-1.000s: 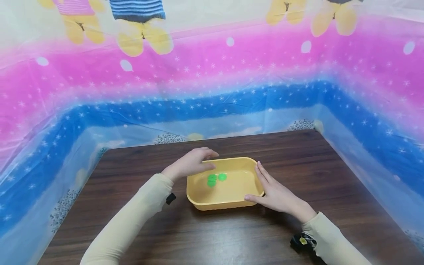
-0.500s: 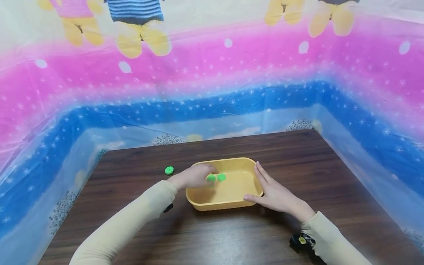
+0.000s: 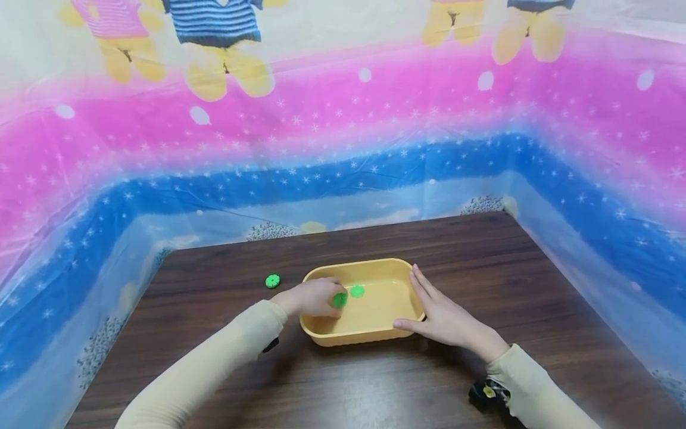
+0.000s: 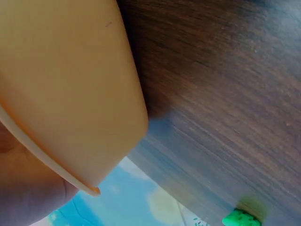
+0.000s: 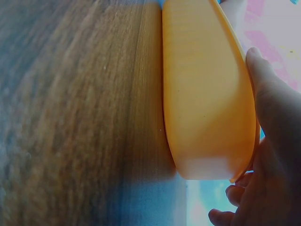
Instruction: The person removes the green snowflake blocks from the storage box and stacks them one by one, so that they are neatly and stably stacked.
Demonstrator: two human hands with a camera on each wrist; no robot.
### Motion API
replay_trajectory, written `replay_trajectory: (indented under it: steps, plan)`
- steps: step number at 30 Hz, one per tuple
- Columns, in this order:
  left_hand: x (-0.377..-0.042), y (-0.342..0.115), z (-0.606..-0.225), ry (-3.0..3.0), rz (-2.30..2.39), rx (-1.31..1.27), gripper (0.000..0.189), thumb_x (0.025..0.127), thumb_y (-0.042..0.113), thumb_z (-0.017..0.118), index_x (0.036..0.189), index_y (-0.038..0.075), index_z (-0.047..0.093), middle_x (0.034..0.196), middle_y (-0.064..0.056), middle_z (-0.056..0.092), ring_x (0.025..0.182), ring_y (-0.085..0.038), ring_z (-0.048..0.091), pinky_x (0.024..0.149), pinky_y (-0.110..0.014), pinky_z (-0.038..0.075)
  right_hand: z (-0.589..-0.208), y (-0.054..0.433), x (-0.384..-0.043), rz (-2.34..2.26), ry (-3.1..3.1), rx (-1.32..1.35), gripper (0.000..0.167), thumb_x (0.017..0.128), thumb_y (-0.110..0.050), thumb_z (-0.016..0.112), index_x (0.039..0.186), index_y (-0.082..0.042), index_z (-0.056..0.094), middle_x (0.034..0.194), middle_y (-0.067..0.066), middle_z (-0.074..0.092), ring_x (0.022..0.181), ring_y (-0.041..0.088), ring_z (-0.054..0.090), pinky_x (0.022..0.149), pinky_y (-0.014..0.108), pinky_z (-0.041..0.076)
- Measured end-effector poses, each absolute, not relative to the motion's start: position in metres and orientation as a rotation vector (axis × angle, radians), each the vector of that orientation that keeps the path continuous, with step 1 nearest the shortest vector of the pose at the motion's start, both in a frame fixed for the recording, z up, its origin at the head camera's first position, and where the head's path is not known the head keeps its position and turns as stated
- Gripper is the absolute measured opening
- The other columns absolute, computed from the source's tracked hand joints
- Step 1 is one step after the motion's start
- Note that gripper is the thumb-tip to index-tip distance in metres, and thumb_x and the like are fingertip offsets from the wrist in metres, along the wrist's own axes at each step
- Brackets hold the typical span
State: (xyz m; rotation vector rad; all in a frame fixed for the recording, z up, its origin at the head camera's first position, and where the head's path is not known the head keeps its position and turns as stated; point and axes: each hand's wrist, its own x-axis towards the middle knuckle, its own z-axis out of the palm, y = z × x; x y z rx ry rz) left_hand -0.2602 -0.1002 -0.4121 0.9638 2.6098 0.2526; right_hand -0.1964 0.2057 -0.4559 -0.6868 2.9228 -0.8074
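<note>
A yellow plastic basin (image 3: 375, 310) sits on the dark wooden table, with small round green pieces in its left half. My left hand (image 3: 317, 297) reaches over the left rim, its curled fingers pinching a green disc (image 3: 340, 300). Just right of it, another green disc (image 3: 357, 291) lies on the basin floor. My right hand (image 3: 450, 319) rests against the basin's right end, fingers straight along the end and thumb on the near rim. In the left wrist view the basin wall (image 4: 70, 84) hides the left fingertips. The right thumb (image 5: 258, 66) touches the rim in the right wrist view.
A notched green disc (image 3: 273, 280) lies on the table (image 3: 214, 280) left of the basin. Behind the table hangs a printed pink and blue cloth (image 3: 343, 149), meeting its back and side edges.
My left hand has come down from above the back-left rim into the basin and closed on a green disc. The disc on the table has come into view. My right hand stays at the basin's end.
</note>
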Motion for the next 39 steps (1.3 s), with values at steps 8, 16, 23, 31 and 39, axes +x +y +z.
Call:
replay_trajectory:
  steps: [8, 16, 23, 31, 39]
  plan:
    - [-0.26, -0.098, -0.419, 2.662, 0.22, 1.02, 0.04, 0.094, 0.022, 0.075, 0.13, 0.007, 0.067, 0.119, -0.008, 0.058, 0.1, -0.017, 0.061, 0.088, -0.036, 0.053, -0.457, 0.206, -0.197, -0.816, 2.928, -0.692, 0.109, 0.09, -0.068, 0.059, 0.161, -0.004, 0.007, 0.168, 0.008, -0.006, 0.148, 0.037, 0.026, 0.111, 0.054, 0.037]
    - [-0.258, -0.102, -0.421, 2.664, 0.253, 1.062, 0.034, 0.093, 0.019, 0.075, 0.126, 0.009, 0.071, 0.119, -0.007, 0.06, 0.105, -0.02, 0.062, 0.09, -0.035, 0.053, -0.456, 0.206, -0.198, -0.825, 2.918, -0.695, 0.112, 0.088, -0.074, 0.057, 0.161, -0.005, 0.007, 0.168, 0.005, -0.007, 0.148, 0.036, 0.026, 0.11, 0.053, 0.039]
    - [-0.253, -0.103, -0.426, 2.658, 0.354, 1.16, 0.028, 0.091, 0.015, 0.076, 0.119, 0.01, 0.075, 0.119, -0.005, 0.07, 0.114, -0.022, 0.063, 0.096, -0.037, 0.052, -0.458, 0.207, -0.197, -0.82, 2.929, -0.703, 0.114, 0.087, -0.076, 0.056, 0.161, -0.005, 0.007, 0.168, 0.006, -0.007, 0.148, 0.036, 0.026, 0.111, 0.052, 0.038]
    - [-0.248, -0.101, -0.43, 2.717, 0.425, 1.149, 0.021, 0.089, 0.015, 0.079, 0.109, 0.012, 0.076, 0.107, -0.001, 0.071, 0.101, -0.018, 0.065, 0.086, -0.032, 0.054, -0.456, 0.206, -0.195, -0.836, 2.907, -0.691, 0.113, 0.088, -0.074, 0.056, 0.161, -0.005, 0.008, 0.168, 0.007, -0.006, 0.147, 0.038, 0.027, 0.11, 0.054, 0.039]
    - [-0.25, -0.1, -0.43, 2.713, 0.437, 1.126, 0.028, 0.089, 0.015, 0.079, 0.116, 0.01, 0.074, 0.111, -0.003, 0.071, 0.101, -0.019, 0.065, 0.084, -0.032, 0.054, -0.457, 0.206, -0.196, -0.827, 2.918, -0.693, 0.111, 0.089, -0.074, 0.056, 0.162, -0.006, 0.007, 0.168, 0.006, -0.007, 0.147, 0.038, 0.029, 0.108, 0.053, 0.041]
